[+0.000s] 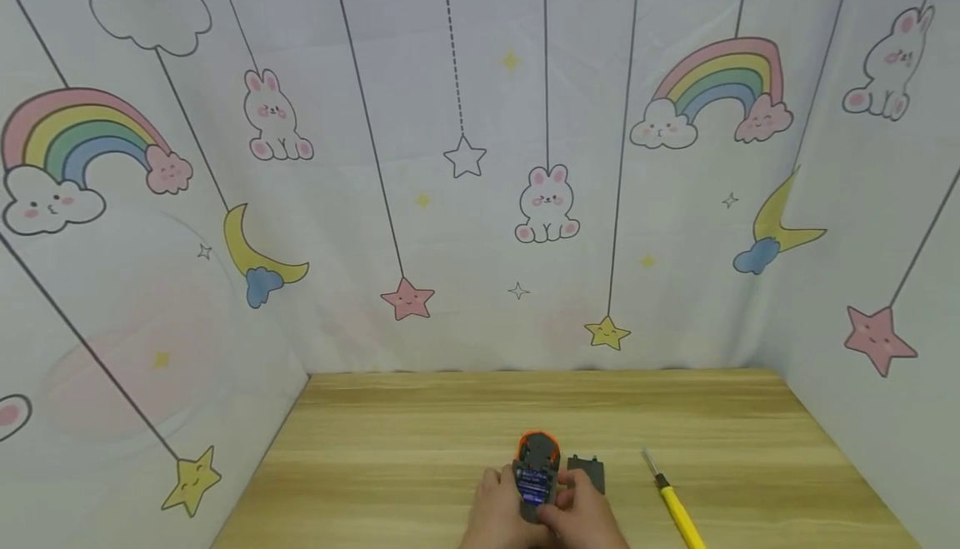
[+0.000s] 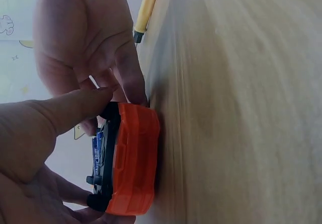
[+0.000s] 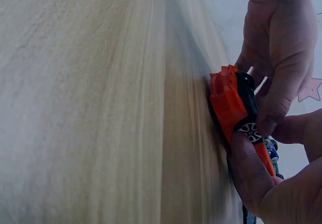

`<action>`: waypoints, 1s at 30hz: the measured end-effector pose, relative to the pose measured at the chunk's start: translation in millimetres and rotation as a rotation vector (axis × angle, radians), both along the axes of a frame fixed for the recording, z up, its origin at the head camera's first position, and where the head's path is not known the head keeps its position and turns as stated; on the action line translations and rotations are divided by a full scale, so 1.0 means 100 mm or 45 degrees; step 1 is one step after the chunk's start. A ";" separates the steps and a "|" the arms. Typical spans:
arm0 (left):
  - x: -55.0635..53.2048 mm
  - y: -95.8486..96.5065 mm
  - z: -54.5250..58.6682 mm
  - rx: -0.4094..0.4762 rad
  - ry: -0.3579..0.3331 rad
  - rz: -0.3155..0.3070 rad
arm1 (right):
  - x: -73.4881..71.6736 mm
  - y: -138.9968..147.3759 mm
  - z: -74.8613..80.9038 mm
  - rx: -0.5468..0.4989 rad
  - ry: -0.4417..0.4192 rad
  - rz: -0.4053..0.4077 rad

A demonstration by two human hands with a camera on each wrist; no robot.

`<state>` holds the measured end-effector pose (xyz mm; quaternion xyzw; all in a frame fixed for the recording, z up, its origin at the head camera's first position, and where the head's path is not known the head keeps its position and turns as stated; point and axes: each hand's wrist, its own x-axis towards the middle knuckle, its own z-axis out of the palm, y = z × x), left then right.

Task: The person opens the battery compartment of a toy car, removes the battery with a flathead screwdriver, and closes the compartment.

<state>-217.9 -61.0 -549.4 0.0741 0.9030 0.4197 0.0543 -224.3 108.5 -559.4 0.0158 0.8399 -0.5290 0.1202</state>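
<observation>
An orange toy car (image 1: 538, 451) lies upside down on the table, its black underside facing up. Blue batteries (image 1: 533, 489) show in the open compartment of that underside. My left hand (image 1: 495, 512) grips the car's left side, thumb and fingers on its edges in the left wrist view. At the other side, my right hand (image 1: 588, 521) holds the car between thumb and fingers, with one finger (image 3: 245, 161) against the orange body beside a wheel (image 3: 248, 130). The thumb's contact with the batteries is partly hidden.
A dark battery cover (image 1: 588, 474) lies flat just right of the car, close to my right hand. Farther right rests a yellow-handled screwdriver (image 1: 681, 517), its tip pointing away. Printed cloth walls (image 1: 480, 249) stand around the wooden table (image 1: 390, 432).
</observation>
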 end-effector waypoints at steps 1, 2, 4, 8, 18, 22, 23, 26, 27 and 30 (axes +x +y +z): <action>0.00 0.00 0.00 0.002 -0.005 0.005 | 0.00 0.01 0.01 -0.006 -0.017 0.006; 0.00 0.00 0.00 0.010 -0.018 0.007 | 0.00 0.03 0.03 -0.010 -0.032 0.014; -0.01 0.00 0.02 0.042 -0.049 0.007 | -0.01 0.06 0.06 -0.009 -0.029 0.029; -0.01 -0.01 0.05 0.070 -0.073 -0.013 | -0.02 0.15 0.11 0.003 0.092 0.031; -0.02 -0.05 0.06 0.068 -0.135 -0.057 | -0.16 0.30 0.17 0.199 0.450 -0.040; -0.06 -0.07 0.04 0.038 -0.138 -0.074 | -0.23 0.30 0.14 0.194 0.446 -0.055; -0.06 -0.07 0.04 0.035 -0.141 -0.076 | -0.23 0.29 0.13 0.192 0.445 -0.056; -0.08 -0.08 0.01 0.022 -0.146 -0.088 | -0.26 0.27 0.10 0.209 0.454 -0.054; -0.08 -0.08 0.01 0.014 -0.140 -0.093 | -0.27 0.26 0.10 0.213 0.455 -0.054; -0.11 -0.10 -0.01 0.005 -0.105 -0.110 | -0.29 0.23 0.09 0.229 0.463 -0.052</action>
